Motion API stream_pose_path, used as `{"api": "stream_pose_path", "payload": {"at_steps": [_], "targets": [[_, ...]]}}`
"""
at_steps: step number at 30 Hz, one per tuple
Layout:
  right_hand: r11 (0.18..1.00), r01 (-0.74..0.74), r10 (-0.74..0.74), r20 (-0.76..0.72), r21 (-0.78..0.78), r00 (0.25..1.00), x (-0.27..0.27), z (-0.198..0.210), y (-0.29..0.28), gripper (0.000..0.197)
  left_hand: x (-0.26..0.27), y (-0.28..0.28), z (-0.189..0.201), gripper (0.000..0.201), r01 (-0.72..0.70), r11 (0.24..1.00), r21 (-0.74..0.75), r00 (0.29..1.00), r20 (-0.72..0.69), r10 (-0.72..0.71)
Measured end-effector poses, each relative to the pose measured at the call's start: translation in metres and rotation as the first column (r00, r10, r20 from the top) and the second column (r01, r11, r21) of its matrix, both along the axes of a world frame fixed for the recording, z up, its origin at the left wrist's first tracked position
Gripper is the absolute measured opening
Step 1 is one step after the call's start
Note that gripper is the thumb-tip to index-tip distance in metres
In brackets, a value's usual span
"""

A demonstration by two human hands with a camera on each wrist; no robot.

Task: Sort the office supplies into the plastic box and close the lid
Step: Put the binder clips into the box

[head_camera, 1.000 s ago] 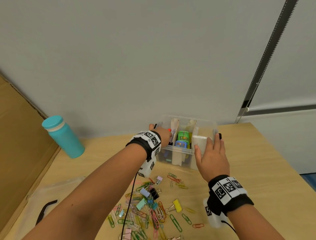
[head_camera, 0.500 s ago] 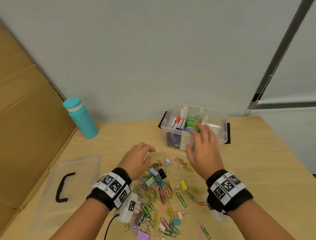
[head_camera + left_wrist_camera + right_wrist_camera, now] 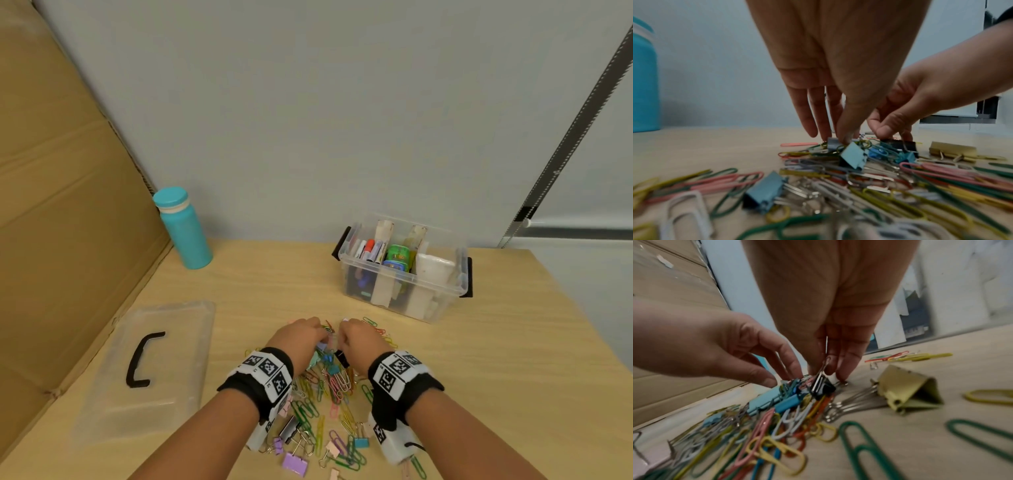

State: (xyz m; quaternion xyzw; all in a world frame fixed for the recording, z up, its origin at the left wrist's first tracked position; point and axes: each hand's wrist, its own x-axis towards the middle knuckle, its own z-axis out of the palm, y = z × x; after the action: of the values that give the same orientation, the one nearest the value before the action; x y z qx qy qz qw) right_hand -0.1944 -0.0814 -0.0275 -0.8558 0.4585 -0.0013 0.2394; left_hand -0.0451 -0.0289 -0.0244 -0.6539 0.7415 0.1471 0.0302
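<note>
A heap of coloured paper clips [image 3: 329, 387] and binder clips lies on the wooden table in front of me. Both hands reach into its far end. My left hand [image 3: 320, 331] pinches a small grey binder clip [image 3: 832, 143] between thumb and fingers, just behind a light blue binder clip [image 3: 853, 156]. Beside it, my right hand [image 3: 826, 369] pinches the wire handle of a black binder clip [image 3: 823, 388]. The clear plastic box [image 3: 459, 274] stands open at the back right, with markers and other supplies in its compartments. Its clear lid [image 3: 147, 373] with a black handle lies flat at the left.
A teal bottle [image 3: 183, 228] stands at the back left by the wall. A cardboard sheet [image 3: 61, 205] leans along the left side. A gold binder clip [image 3: 906, 389] lies just right of my right hand. More clips are scattered under my wrists.
Both hands have come back from the box to the clip heap and have closed on binder clips. The head view has tilted down and to the left.
</note>
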Motion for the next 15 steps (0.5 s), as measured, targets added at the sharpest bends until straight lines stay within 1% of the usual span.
{"api": "stream_pose_path", "payload": {"at_steps": [4,8,11,13,15], "targets": [[0.996,0.046,-0.051,0.058,0.072,0.997,-0.016,-0.002,-0.001,0.010,0.002,-0.003,-0.004,0.042,0.014,1.000,0.006,0.999,0.034,-0.014],[0.993,0.023,-0.028,0.037,0.117,0.999,-0.030,-0.006,0.001,0.022,0.003,-0.005,-0.004,0.041,0.038,0.999,0.010,0.998,0.046,-0.039],[0.991,0.023,-0.029,0.045,0.131,0.999,-0.033,-0.010,0.001,0.026,0.006,-0.005,-0.001,0.031,0.037,0.999,0.018,0.999,0.021,-0.038],[0.989,0.049,-0.061,0.082,0.138,0.995,-0.034,-0.010,0.001,0.029,0.009,-0.004,0.001,0.026,0.009,1.000,0.018,1.000,-0.018,-0.008],[0.982,0.084,-0.110,0.154,0.167,0.982,-0.036,-0.008,0.000,0.028,0.013,-0.001,0.002,0.024,-0.027,1.000,0.006,0.996,-0.082,0.027]]}}
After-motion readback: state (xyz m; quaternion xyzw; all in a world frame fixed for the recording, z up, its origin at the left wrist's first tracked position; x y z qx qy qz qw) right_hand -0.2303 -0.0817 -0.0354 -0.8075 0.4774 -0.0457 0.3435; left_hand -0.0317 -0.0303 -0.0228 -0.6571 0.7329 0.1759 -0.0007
